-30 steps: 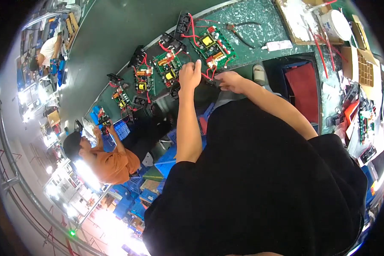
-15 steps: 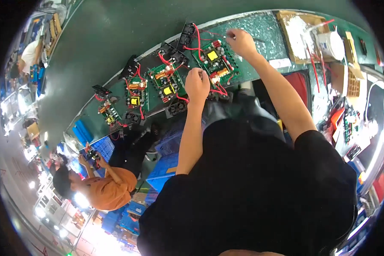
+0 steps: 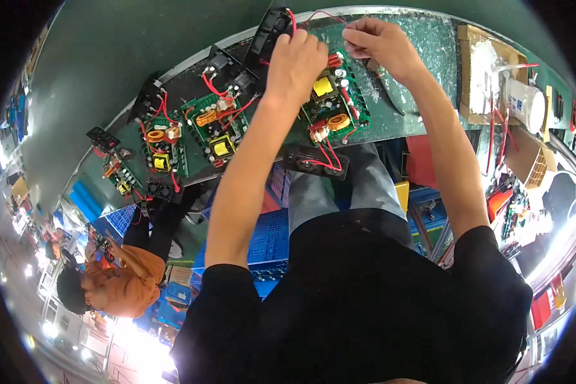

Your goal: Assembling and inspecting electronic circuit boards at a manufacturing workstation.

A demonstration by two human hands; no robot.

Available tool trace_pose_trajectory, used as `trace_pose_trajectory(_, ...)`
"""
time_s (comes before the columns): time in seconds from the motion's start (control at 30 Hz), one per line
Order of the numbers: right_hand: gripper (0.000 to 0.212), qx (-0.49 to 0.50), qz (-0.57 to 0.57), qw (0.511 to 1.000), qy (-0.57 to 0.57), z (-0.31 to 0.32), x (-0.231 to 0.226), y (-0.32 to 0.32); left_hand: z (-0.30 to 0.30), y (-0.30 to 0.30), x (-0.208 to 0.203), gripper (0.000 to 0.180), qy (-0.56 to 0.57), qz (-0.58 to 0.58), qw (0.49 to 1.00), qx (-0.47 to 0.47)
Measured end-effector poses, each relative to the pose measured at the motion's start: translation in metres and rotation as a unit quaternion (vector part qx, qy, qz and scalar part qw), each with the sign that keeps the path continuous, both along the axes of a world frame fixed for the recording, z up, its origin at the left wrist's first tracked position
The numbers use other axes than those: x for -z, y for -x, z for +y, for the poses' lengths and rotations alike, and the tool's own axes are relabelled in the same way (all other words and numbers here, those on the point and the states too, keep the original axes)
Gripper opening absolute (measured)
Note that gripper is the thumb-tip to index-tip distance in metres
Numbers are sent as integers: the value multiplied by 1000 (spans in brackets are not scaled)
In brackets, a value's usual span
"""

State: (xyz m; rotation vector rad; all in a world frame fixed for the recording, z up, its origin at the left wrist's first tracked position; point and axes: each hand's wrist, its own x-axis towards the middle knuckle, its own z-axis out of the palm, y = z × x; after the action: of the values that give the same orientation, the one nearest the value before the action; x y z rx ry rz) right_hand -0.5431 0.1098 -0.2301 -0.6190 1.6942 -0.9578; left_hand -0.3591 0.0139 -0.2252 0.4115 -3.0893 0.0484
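Note:
My right hand (image 3: 384, 48) pinches the end of a thin red wire (image 3: 326, 14), which arcs over from a black end panel (image 3: 269, 38) at the far edge of the bench. My left hand (image 3: 297, 67) is closed beside that panel, over the far left corner of a green circuit board (image 3: 336, 102). What its fingers hold is hidden from me. The board carries a yellow transformer (image 3: 324, 87) and a copper coil (image 3: 338, 121). Red wires join it to a black fan panel (image 3: 315, 162) at the near edge. Below my right hand lies a dark-handled hand tool (image 3: 387, 89), probably pliers.
Similar boards with black panels (image 3: 217, 131) line the bench to the left. At the right stand a cardboard tray (image 3: 470, 77) of white material and a white tub (image 3: 525, 105). Blue crates (image 3: 262, 246) are below the bench. A person in orange (image 3: 125, 288) works at the left.
My right hand has come in and now pinches the thin red wire. My left hand has moved up to the black panel. The view has shifted, and the panel appears larger and tilted.

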Motion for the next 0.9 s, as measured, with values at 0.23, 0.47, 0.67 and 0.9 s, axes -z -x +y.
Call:
trace_pose_trajectory(0.23,25,72,-196,978,23,-4,14,6,-10,2,-1,11,-23,37,999,-30)
trace_pose_trajectory(0.47,21,42,-101,993,38,-10,2,-8,-29,11,-4,11,-60,-28,994,-91)
trace_pose_trajectory(0.67,20,38,-48,997,47,-18,23,-4,-49,17,2,11,-41,34,996,-74)
trace_pose_trajectory(0.9,19,-82,102,986,104,-17,1,-16,-80,28,-16,7,-134,-158,978,7)
